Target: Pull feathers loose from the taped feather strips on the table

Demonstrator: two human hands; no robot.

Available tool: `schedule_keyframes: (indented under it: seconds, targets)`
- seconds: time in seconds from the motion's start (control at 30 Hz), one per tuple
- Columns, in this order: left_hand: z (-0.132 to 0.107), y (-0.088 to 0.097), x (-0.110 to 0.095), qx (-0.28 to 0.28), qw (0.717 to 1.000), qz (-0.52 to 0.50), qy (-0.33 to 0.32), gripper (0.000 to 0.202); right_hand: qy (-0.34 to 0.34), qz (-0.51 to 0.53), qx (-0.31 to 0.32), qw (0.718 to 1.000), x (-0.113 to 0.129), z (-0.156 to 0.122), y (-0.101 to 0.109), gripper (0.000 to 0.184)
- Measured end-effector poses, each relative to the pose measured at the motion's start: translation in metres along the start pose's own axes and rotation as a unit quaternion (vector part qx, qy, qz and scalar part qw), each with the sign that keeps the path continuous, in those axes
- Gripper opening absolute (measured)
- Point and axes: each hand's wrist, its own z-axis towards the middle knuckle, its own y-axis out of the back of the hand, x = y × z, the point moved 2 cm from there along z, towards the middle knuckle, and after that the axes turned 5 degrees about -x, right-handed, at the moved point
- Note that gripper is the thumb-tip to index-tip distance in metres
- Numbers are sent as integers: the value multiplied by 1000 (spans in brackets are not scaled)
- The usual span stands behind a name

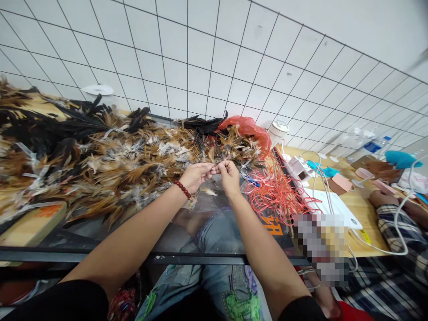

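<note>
A white wall (384, 26) stands along the far side, bare at the upper right, where the corner falls into grey shade. A grid of thin dark lines (279, 13) covers most of it, its top edge sloping down toward the right. In front, a pale wooden tabletop (369, 218) shows at right and in a patch at far left. A glossy dark panel (133, 238) catches reflections nearby, with a straight dark bar (200, 259) along its near edge. The light is bright.
</note>
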Motion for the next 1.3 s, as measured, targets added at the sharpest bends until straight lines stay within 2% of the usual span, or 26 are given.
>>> schedule_keyframes:
  seconds: [0.07,0.23,0.33,0.47,0.57,0.63,0.77,1.03,1.17,1.3]
  targets:
    - [1,0,0,6,1000,-19,14,9,-6,6,-5,1000,0,0,-1,16]
    - [3,0,-1,-33,996,-81,28,18,-7,16,-23,1000,-1,0,-2,15]
    - [3,0,0,-26,997,-70,18,18,-19,37,-17,999,-3,0,-4,16]
    - [2,2,-1,31,999,-14,10,9,9,-27,-33,999,-3,-1,-1,15]
    - [1,2,-2,95,995,13,38,5,64,-114,-46,990,1,-1,2,13]
    - [0,2,-2,109,992,28,55,5,75,-137,-42,987,3,-1,3,14]
    - [0,1,-3,112,990,48,75,3,56,-120,-28,991,2,-1,3,15]
    - [-2,5,-8,160,972,-23,169,9,40,-100,17,994,-12,-1,-2,15]
    - [-3,3,-6,151,980,13,131,4,41,-128,12,991,-10,-3,-1,15]
    - [-2,1,-3,116,989,46,78,6,49,-144,-30,988,-7,-2,2,15]
